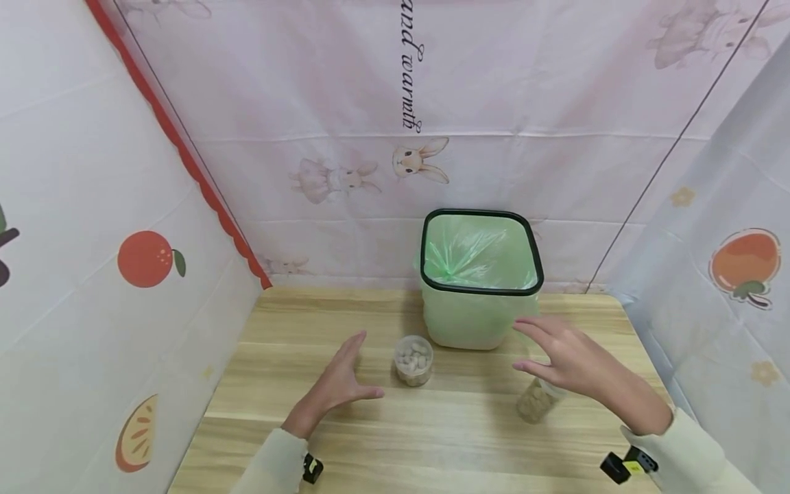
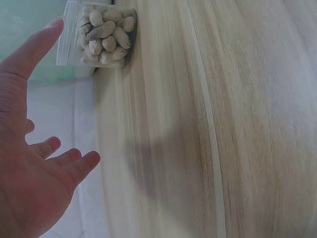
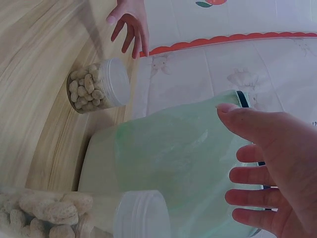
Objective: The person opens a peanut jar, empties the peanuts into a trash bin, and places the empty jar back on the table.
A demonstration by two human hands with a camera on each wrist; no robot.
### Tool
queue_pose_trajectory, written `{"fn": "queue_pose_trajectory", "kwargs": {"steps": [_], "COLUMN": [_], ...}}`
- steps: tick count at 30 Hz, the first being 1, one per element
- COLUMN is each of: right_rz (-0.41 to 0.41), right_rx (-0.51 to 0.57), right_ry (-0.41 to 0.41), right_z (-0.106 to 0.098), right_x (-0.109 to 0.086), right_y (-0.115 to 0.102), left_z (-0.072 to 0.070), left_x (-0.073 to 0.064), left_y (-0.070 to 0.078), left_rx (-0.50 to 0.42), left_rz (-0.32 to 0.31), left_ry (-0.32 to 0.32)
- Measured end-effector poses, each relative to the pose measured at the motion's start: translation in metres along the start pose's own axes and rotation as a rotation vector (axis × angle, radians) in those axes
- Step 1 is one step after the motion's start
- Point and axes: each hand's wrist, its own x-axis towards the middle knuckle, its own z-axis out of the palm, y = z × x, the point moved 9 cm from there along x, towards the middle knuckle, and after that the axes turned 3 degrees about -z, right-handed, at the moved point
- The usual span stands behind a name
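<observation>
My left hand (image 1: 336, 384) hovers over the table with fingers straight and thumb spread, holding nothing. Just right of it stands a clear plastic jar (image 1: 413, 360) of unshelled peanuts (image 2: 106, 39). My right hand (image 1: 568, 353), also spread and holding nothing, is raised above a second clear jar (image 1: 533, 405) of peanuts and partly covers its top in the head view. The right wrist view shows a translucent white lid (image 3: 141, 215) on this near jar. A green-lined bin (image 1: 463, 322) with a black rim stands behind the jars, near the right fingertips.
The wood-grain table (image 1: 296, 322) ends at a hanging pink cloth (image 1: 345, 240) with rabbit prints, right behind the bin. White cloths with fruit prints hang along the left side (image 1: 80, 309) and the right side (image 1: 728, 343).
</observation>
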Motion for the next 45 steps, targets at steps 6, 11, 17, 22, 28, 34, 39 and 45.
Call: {"fn": "queue_pose_trajectory", "kwargs": {"steps": [6,11,17,22,28,34,39,45], "right_rz": [-0.011,-0.023,-0.007,-0.008,-0.048,-0.051,-0.034,-0.012], "right_rx": [0.003,0.012,0.017,0.031,0.04,0.046,0.056,0.074], "right_ry": [0.005,0.021,-0.015,-0.027,-0.003,-0.028,-0.065,-0.112], "right_z": [0.002,0.004,0.011,0.017,0.024,0.034,0.043,0.055], "right_x": [0.006,0.012,0.018,0.02,0.025,0.033,0.039,0.046], "right_y": [-0.005,-0.008,-0.008,-0.012,-0.02,-0.025,-0.028,-0.031], "left_z": [0.006,0.011,0.022,0.027,0.034,0.038,0.043,0.048], "left_x": [0.007,0.011,0.017,0.02,0.019,0.017,0.019,0.022], "left_y": [0.003,0.005,0.01,0.011,0.008,0.008,0.007,0.007], "left_rx": [0.021,0.011,-0.037,-0.065,-0.081,-0.093,-0.092,-0.094], "left_rz": [0.035,0.032,0.035,0.019,-0.012,-0.011,0.001,0.007], "left_ry": [0.015,0.032,0.014,0.022,0.01,0.013,0.026,0.044]}}
